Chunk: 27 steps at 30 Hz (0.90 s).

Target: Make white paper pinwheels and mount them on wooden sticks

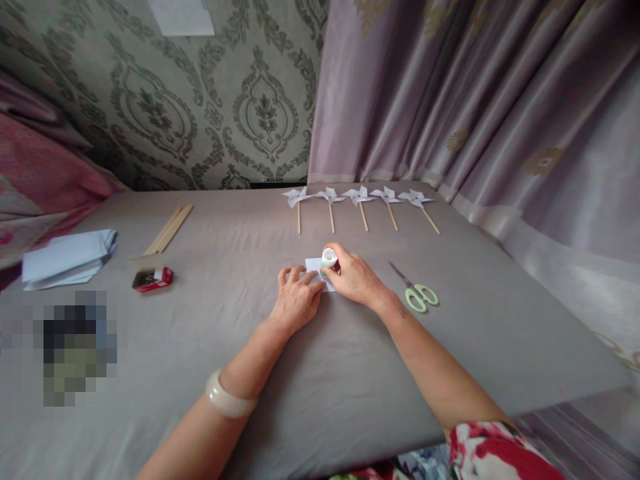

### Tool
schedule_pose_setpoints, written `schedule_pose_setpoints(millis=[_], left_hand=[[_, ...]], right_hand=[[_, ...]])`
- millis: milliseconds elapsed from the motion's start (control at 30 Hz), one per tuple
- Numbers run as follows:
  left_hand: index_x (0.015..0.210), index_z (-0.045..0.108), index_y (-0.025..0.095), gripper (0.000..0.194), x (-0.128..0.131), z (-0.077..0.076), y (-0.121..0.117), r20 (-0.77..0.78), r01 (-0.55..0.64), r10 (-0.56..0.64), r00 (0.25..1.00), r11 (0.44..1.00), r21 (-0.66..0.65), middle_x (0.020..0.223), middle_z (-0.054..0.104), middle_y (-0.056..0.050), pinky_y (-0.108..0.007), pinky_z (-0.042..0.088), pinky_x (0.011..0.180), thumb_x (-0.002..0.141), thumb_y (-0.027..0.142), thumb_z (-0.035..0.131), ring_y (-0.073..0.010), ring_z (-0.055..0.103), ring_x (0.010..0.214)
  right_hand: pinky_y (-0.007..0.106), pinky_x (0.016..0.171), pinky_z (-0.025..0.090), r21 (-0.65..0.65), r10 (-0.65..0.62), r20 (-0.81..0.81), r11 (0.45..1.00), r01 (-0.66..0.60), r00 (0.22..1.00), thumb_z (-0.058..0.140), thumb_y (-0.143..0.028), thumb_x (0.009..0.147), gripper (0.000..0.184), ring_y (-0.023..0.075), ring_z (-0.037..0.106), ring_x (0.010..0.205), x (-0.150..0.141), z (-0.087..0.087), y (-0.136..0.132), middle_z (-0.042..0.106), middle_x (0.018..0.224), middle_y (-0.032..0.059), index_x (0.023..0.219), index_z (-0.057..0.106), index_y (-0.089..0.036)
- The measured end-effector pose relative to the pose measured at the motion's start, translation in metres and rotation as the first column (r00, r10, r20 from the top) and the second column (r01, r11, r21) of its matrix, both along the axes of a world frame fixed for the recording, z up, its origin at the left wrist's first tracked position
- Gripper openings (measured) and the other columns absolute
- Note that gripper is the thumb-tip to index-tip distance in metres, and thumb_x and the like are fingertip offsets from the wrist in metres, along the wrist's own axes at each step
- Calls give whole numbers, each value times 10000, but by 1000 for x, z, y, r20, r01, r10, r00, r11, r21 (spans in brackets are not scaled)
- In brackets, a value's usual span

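Observation:
A small square of white paper lies on the grey cloth in front of me, partly hidden under my hands. My right hand is closed around a glue stick with a white end facing up, held upright over the paper. Its lower end is hidden by my fingers. On the paper's left and near edge rests my left hand, fingers apart and slightly bent, holding it down. To the right of my right hand lies a pair of scissors with pale green handles.
Several paper pinwheels on sticks line the far edge. At the left are loose wooden sticks, a small open red box with tiny items, and stacked paper sheets. A blurred patch covers something nearer. Curtains hang at the right.

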<state>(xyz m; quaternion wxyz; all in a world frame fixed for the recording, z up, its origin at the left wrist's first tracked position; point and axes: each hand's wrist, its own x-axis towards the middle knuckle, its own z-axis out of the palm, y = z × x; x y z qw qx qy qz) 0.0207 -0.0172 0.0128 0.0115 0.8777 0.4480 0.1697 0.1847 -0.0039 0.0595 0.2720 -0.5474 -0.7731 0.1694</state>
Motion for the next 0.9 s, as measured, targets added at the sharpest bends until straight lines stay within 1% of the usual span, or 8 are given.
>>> schedule_pose_setpoints(millis=[133, 200, 367, 500, 667, 900], left_hand=[[944, 693, 261, 243, 0, 1, -1, 4, -2, 2, 1000, 1000, -14, 1210, 632, -34, -540, 254, 971, 881, 235, 460, -312, 428, 1177], [949, 694, 262, 241, 0, 1, -1, 13, 1, 0, 1000, 1000, -16, 1207, 634, -37, -542, 258, 967, 878, 235, 465, -313, 430, 1171], [993, 693, 276, 261, -1, 1, -1, 23, 0, 0, 1000, 1000, -9, 1180, 647, -40, -545, 258, 958, 879, 232, 462, -315, 441, 1149], [1003, 698, 284, 274, -1, 0, -1, 21, -6, 5, 1000, 1000, 12, 1166, 650, -49, -546, 256, 951, 879, 230, 460, -313, 449, 1127], [986, 702, 277, 265, 0, -2, 0, 35, -5, 5, 999, 1000, 25, 1156, 655, -53, -541, 258, 940, 882, 239, 461, -313, 459, 1106], [994, 697, 267, 258, 0, -1, -1, 37, 3, -4, 999, 1000, 13, 1156, 656, -54, -549, 261, 941, 867, 214, 479, -321, 457, 1116]], right_hand=[[252, 686, 428, 12, 46, 43, 999, -46, 998, 566, -166, 814, 345, 182, 635, 775, -3, -1, 5, 675, 934, 61, 1148, 488, -201], [251, 687, 427, 14, 48, 65, 999, -49, 997, 564, -162, 818, 343, 181, 638, 777, -5, -1, 8, 676, 944, 66, 1150, 484, -198], [266, 680, 423, 32, -20, 135, 999, 15, 991, 559, -189, 835, 315, 212, 648, 805, -4, -1, 14, 685, 932, 85, 1139, 477, -187], [276, 671, 416, 46, -60, 168, 998, 53, 984, 561, -205, 832, 327, 231, 650, 793, 3, -1, 13, 686, 889, 90, 1145, 470, -175], [256, 640, 398, 15, -35, 141, 999, 33, 989, 566, -214, 822, 320, 203, 634, 713, 9, 0, 6, 675, 813, 55, 1127, 476, -184], [235, 619, 382, 5, -16, 76, 1000, 16, 997, 583, -213, 805, 322, 179, 624, 700, 2, -1, 5, 672, 819, 43, 1113, 490, -192]])
